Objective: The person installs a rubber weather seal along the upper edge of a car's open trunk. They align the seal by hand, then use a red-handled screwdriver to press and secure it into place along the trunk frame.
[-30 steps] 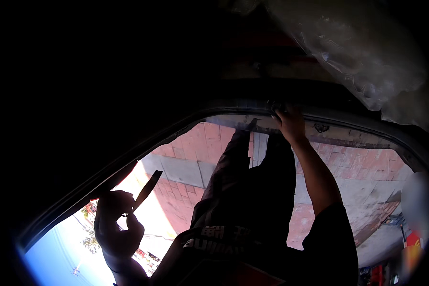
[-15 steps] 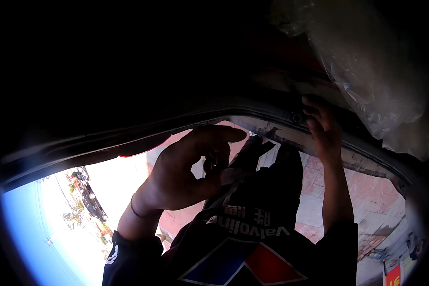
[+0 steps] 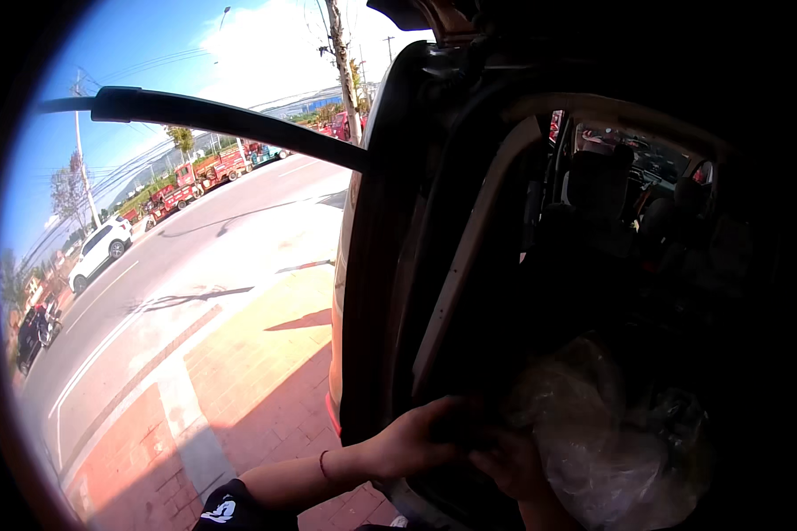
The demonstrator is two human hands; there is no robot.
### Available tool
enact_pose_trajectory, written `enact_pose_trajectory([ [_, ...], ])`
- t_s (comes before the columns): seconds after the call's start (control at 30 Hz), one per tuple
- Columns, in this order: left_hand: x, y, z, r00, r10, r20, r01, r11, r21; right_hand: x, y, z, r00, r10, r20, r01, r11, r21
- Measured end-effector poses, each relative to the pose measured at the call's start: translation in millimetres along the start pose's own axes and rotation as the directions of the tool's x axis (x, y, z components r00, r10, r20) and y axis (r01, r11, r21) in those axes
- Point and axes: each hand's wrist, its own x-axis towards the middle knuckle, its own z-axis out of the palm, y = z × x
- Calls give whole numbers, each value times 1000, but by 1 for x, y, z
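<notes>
My left hand point(image 3: 416, 440), with a thin red band at its wrist, reaches in from below, fingers curled into deep shadow. Close against its fingertips is my right hand point(image 3: 512, 465), also bent closed. Between them seems to be something small and dark, too dim to name. Both hands are at the rear opening of a car, beside its dark side frame point(image 3: 385, 265). Just right of my right hand lies a crumpled clear plastic bag point(image 3: 593, 447), partly lost in the dark.
A dark strut-like bar point(image 3: 230, 115) runs from the car's frame out to the left. Inside the car, seats point(image 3: 598, 181) show dimly. Outside are red paving point(image 3: 266, 407), a road point(image 3: 212, 208) and a white car point(image 3: 102, 250).
The view has swung up from my body to the car's interior and the street. My hands, apart before, with the right at the opening's rim, are now together.
</notes>
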Motion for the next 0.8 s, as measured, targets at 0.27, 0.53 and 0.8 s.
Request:
enact_pose_trajectory([
  [0.27,13,54,-48,833,520,-189,-469,845,258,55,-154,-3,938,-235,-256,171,954,-248],
  [0.53,92,118,-76,477,736,-481,-672,658,341,249,-338,91,839,-347,420,79,-685,-725],
  [0.8,95,91,-91,555,692,-462,-714,681,163,319,-336,116,975,-155,160,-44,-838,-544],
])
